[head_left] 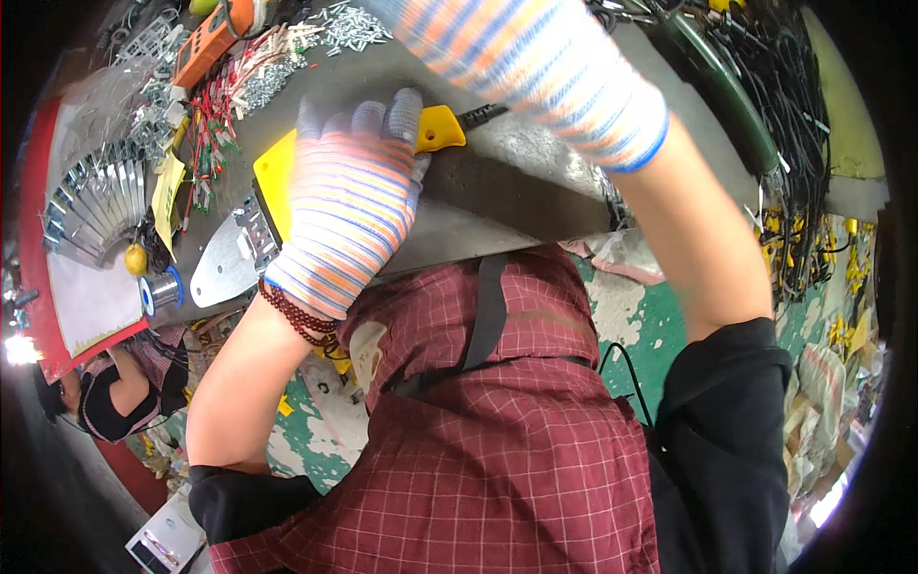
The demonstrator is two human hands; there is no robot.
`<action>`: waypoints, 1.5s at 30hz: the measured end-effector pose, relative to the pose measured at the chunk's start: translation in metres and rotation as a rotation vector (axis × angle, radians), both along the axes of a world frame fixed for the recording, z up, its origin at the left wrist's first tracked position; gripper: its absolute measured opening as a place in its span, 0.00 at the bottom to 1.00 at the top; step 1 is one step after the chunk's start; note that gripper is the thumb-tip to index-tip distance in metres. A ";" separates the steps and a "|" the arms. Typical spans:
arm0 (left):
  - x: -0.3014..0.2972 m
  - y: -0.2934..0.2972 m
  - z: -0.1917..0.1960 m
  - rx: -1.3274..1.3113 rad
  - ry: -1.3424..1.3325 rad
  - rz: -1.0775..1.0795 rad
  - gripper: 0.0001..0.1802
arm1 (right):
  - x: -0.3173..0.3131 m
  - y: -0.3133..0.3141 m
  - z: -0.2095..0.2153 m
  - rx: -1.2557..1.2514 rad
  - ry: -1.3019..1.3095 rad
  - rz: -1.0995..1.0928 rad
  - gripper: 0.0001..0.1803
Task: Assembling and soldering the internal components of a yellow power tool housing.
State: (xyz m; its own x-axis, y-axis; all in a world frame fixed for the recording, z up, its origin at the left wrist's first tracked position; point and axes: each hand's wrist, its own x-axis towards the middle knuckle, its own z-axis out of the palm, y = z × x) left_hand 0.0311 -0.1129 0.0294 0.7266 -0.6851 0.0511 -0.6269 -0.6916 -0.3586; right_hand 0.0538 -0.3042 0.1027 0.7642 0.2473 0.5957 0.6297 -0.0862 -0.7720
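Observation:
My left hand, in a striped knit glove, lies over a yellow-bodied tool like a small electric iron, gripping it across its middle. The tool's pointed silver plate sticks out beside my wrist toward the table's near edge. From its far end, right of my fingers, a black cord comes out. My right hand, in a matching glove, reaches toward the top edge. Its fingers run out of the picture and it is blurred, so what they do is hidden.
At the far left lie screws, red and white wire leads, an orange handheld device, fanned metal pieces and a solder spool. Black cables hang at the right, beside a dark green curved bar. Another person sits lower left.

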 end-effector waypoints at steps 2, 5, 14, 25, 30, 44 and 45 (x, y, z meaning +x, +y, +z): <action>0.007 0.001 0.008 -0.126 0.045 -0.011 0.26 | -0.003 0.020 -0.037 0.066 -0.265 -0.267 0.15; 0.015 0.006 0.024 -0.445 0.328 0.008 0.24 | -0.006 0.012 -0.077 -0.020 0.100 -0.259 0.17; 0.015 0.037 0.054 -0.935 0.459 0.006 0.23 | -0.025 0.006 -0.056 -0.625 0.151 -0.276 0.13; 0.041 0.086 0.100 -0.803 0.031 0.031 0.25 | -0.017 0.011 -0.045 -0.766 0.135 -0.130 0.12; 0.081 0.155 0.045 -0.547 0.115 0.282 0.25 | -0.015 0.006 -0.043 -0.785 0.268 -0.126 0.14; 0.006 0.067 0.012 -0.789 0.276 -0.094 0.11 | -0.011 -0.010 -0.032 -0.716 0.393 -0.075 0.14; 0.005 0.065 0.012 -0.765 0.287 -0.053 0.11 | -0.012 -0.017 -0.036 -0.651 0.481 -0.073 0.13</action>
